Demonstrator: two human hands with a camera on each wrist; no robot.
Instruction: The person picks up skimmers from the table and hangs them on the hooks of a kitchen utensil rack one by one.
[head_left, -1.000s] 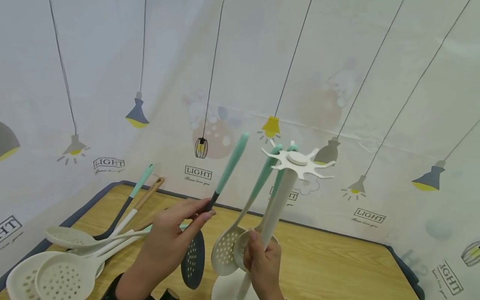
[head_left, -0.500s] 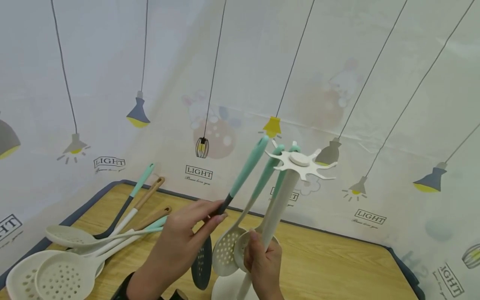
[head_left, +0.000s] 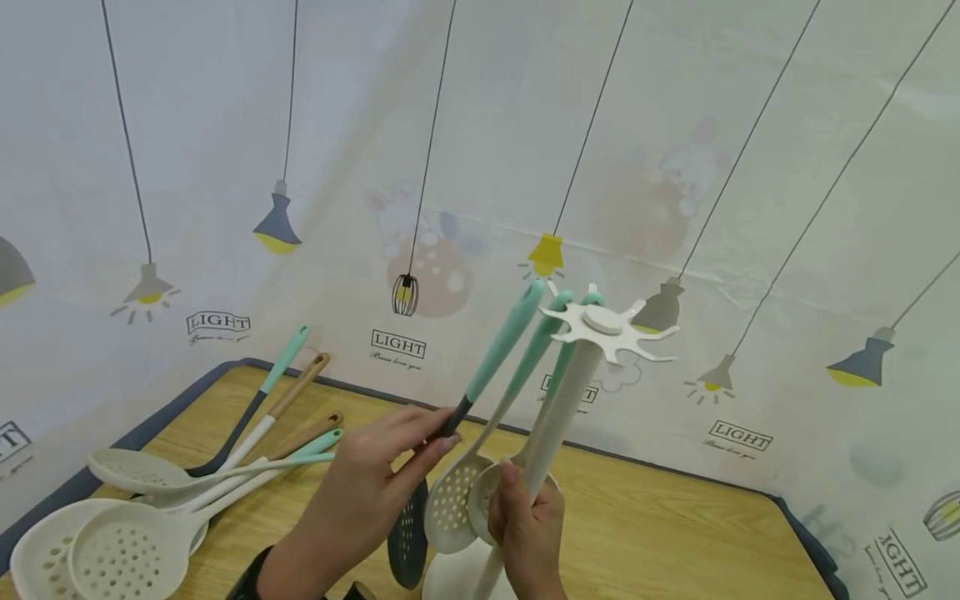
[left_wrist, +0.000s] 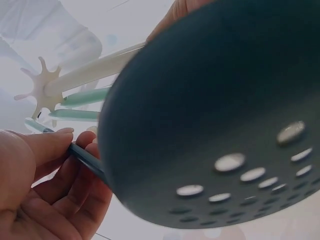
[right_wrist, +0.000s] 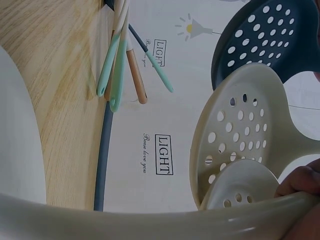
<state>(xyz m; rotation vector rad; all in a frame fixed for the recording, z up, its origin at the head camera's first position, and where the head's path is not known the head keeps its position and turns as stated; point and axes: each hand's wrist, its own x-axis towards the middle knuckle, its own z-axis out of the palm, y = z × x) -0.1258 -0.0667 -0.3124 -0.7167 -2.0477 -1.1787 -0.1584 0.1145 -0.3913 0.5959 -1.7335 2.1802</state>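
My left hand pinches a dark blue skimmer by its neck, just below the mint handle. The handle's tip overlaps the edge of a white hook ring in the head view. That ring tops a white utensil stand, tilted, whose pole my right hand grips low down. From its hooks hang a cream slotted spoon and a second mint-handled cream utensil with holes, partly behind the pole. In the left wrist view the perforated skimmer head fills much of the picture.
On the left of the wooden table lies a pile of utensils with mint or wooden handles, including a cream skimmer and a dark-necked utensil. The stand's round white base is below my hands. A printed cloth hangs behind.
My left hand has carried the dark skimmer rightward, bringing its handle tip from well left of the hook ring to its edge. My right hand holds the stand almost still.
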